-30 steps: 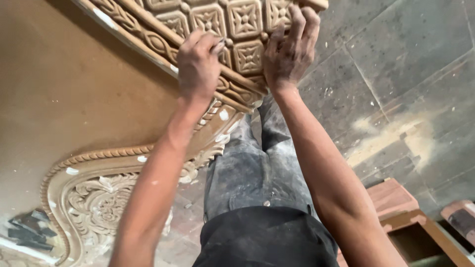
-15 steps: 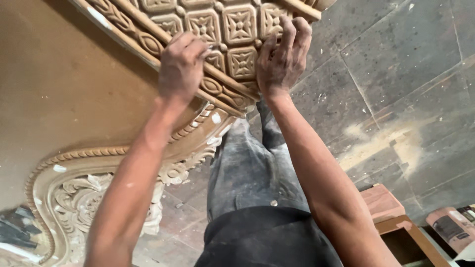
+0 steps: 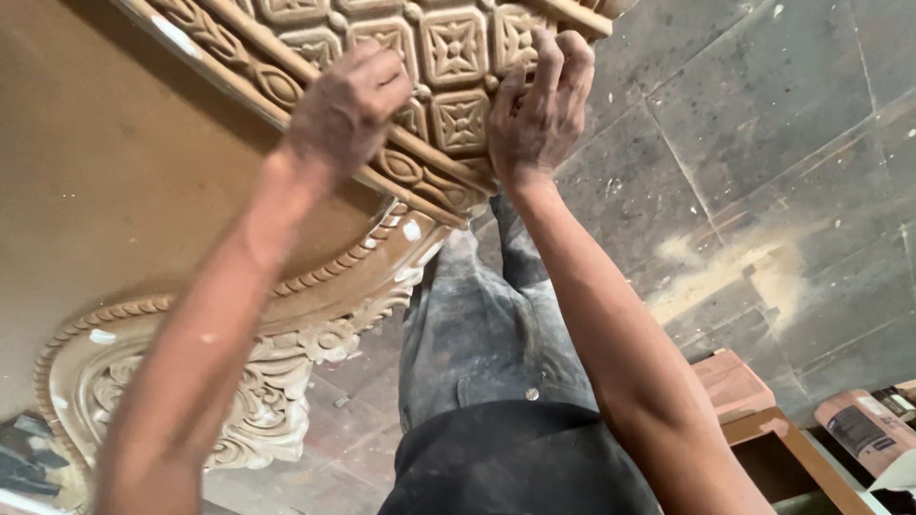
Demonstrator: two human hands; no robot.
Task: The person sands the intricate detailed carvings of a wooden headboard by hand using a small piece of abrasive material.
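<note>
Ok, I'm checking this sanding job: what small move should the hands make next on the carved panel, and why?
Probably slide the right hand onto the next square. Both it and the left hand press on the carved panel, whose relief squares run on beyond the fingers.

You're in a woodcarving workshop: big carved wood panel (image 3: pixel 124 191) w/ rope trim at 9 o'clock, sawdust (image 3: pixel 735 272) on stone floor (image 3: pixel 763 124) at 3, dust-caked trousers (image 3: pixel 487 324).

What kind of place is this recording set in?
Probably a woodcarving or furniture workshop: both hands press on a carved panel of square floral tiles, an ornate scrollwork piece lies below, and the stone floor is dusty.
</note>
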